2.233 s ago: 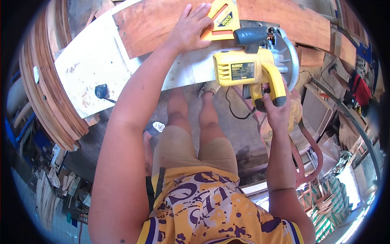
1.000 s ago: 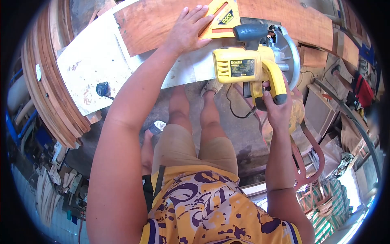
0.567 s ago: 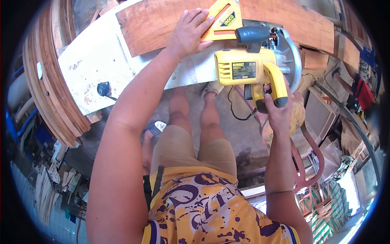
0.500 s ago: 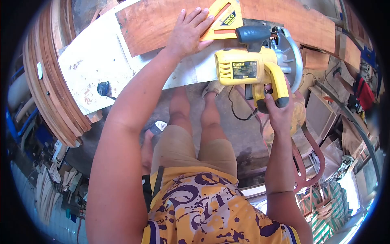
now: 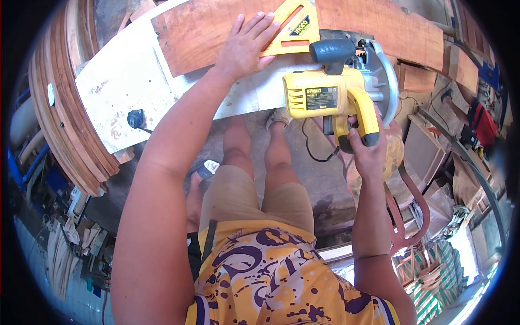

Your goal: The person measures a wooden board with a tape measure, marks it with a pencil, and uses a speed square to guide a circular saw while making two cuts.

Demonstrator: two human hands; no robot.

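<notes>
A yellow speed square [image 5: 297, 30] lies on a reddish-brown wooden board [image 5: 189, 40] at the top of the view. My left hand [image 5: 245, 47] lies flat with fingers stretched, on the board and against the square's left edge. My right hand [image 5: 370, 145] is wrapped around the rear handle of a yellow circular saw [image 5: 319, 92], its trigger fingers partly hidden. The saw rests at the board's near edge, close to the square's right corner. Its dark front handle [image 5: 333, 54] points left, and its grey guard [image 5: 387, 81] is on the right. The blade's contact with the wood is hidden.
A white work surface [image 5: 124, 86] lies under the board, with a small black object [image 5: 135, 118] on it. Stacked curved timber [image 5: 59, 108] stands at the left. Below the saw hang a black cord [image 5: 319, 157] and a reddish metal frame [image 5: 420, 216]. Another person's sandalled foot [image 5: 207, 169] shows beneath.
The view has shifted a little, and the saw, square and left hand appear slightly left and lower. My right hand keeps its hold on the saw.
</notes>
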